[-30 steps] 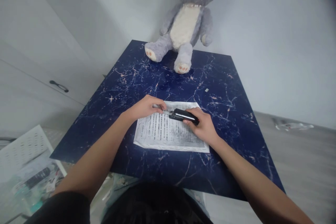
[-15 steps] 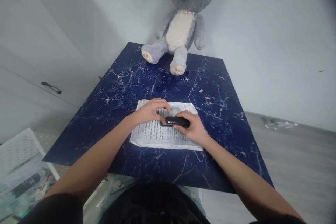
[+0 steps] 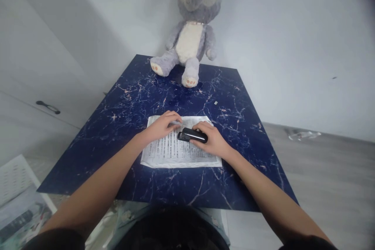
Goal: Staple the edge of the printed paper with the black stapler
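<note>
Here, a black stapler [image 3: 192, 135] lies on a printed paper sheet [image 3: 178, 149], which rests flat on the dark blue marbled surface [image 3: 117, 117]. Taking the sheet as landmark: the stapler sits over its upper middle, long axis running nearly left to right across the lines of print, tilted slightly down toward the right. The right hand [image 3: 211, 141] closes over the stapler's right end, fingers curled on top, so this hand holds the tool. The left hand [image 3: 162, 125] lies over the sheet's upper left part, fingers loosely bent and pressed on the paper, just beside the stapler's left tip; whether a fingertip touches the tip cannot be told. The stapler thus extends leftward from the right hand toward the left hand, and the right hand is the nearer.

Count: one stapler, one sheet (a stack cannot be ruled out), two hands. Beyond the sheet's far edge, well apart, one grey plush rabbit [image 3: 189, 39] sits against the wall. A small pale scrap [image 3: 216, 102] lies beyond the sheet's upper right corner.
</note>
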`<action>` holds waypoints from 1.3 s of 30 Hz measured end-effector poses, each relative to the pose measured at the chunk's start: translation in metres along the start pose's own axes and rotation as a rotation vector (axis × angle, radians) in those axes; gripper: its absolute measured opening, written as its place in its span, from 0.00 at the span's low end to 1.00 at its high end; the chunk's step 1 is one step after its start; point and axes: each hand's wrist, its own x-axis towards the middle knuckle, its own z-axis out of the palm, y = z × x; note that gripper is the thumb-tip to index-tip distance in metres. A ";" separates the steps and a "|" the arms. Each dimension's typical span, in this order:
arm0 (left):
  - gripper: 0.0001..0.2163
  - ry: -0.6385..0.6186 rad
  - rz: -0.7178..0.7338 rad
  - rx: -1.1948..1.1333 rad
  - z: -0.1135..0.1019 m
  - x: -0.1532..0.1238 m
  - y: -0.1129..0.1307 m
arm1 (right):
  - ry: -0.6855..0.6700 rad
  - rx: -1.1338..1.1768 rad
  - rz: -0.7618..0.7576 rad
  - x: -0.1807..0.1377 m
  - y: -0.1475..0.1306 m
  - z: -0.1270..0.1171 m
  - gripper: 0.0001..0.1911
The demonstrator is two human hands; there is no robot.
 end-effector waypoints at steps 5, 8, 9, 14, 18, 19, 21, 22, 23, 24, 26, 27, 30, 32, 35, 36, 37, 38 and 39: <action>0.12 0.051 -0.046 0.270 0.004 -0.001 -0.004 | -0.043 -0.023 -0.025 0.000 0.003 0.002 0.08; 0.14 0.029 -0.060 0.407 0.006 -0.001 -0.004 | -0.045 -0.032 -0.029 0.000 0.005 0.004 0.08; 0.15 0.022 -0.062 0.452 0.007 -0.002 -0.003 | -0.048 -0.031 -0.028 0.000 0.005 0.004 0.08; 0.17 -0.004 -0.087 0.567 0.006 -0.001 0.001 | -0.057 -0.029 -0.017 0.001 0.004 0.003 0.07; 0.13 -0.015 -0.081 0.581 0.005 0.000 0.003 | -0.050 -0.014 -0.028 0.000 0.004 0.004 0.07; 0.12 -0.016 -0.078 0.581 0.005 0.000 0.003 | -0.047 -0.013 -0.030 0.000 0.004 0.004 0.07; 0.11 -0.020 -0.076 0.575 0.004 0.001 0.004 | -0.044 -0.015 -0.030 -0.001 0.005 0.004 0.07; 0.10 -0.023 -0.076 0.571 0.004 0.001 0.005 | -0.043 -0.016 -0.030 -0.001 0.005 0.004 0.07; 0.10 -0.025 -0.077 0.568 0.004 0.001 0.006 | -0.044 -0.015 -0.028 -0.001 0.005 0.004 0.07; 0.09 -0.029 -0.077 0.565 0.005 0.001 0.007 | -0.045 -0.014 -0.026 -0.001 0.005 0.004 0.07; 0.09 -0.034 -0.075 0.559 0.005 0.002 0.009 | -0.047 -0.013 -0.021 -0.001 0.005 0.004 0.07; 0.09 -0.034 -0.073 0.556 0.005 0.002 0.010 | -0.047 -0.014 -0.020 -0.002 0.004 0.003 0.07; 0.09 -0.029 -0.070 0.551 0.005 0.002 0.013 | -0.049 -0.015 -0.021 -0.002 0.004 0.003 0.07; 0.09 -0.026 -0.072 0.556 0.005 0.003 0.015 | -0.049 -0.016 -0.022 -0.002 0.004 0.003 0.07; 0.08 -0.021 -0.076 0.557 0.004 0.003 0.018 | -0.048 -0.016 -0.024 -0.002 0.004 0.003 0.07; 0.07 -0.017 -0.076 0.555 0.003 0.003 0.018 | -0.048 -0.016 -0.025 -0.002 0.004 0.003 0.07; 0.07 -0.014 -0.074 0.551 0.003 0.003 0.018 | -0.049 -0.015 -0.025 -0.002 0.004 0.003 0.07; 0.07 -0.012 -0.072 0.546 0.003 0.003 0.018 | -0.048 -0.016 -0.025 -0.002 0.004 0.003 0.07; 0.07 -0.009 -0.070 0.543 0.003 0.003 0.018 | -0.047 -0.015 -0.025 -0.001 0.004 0.003 0.07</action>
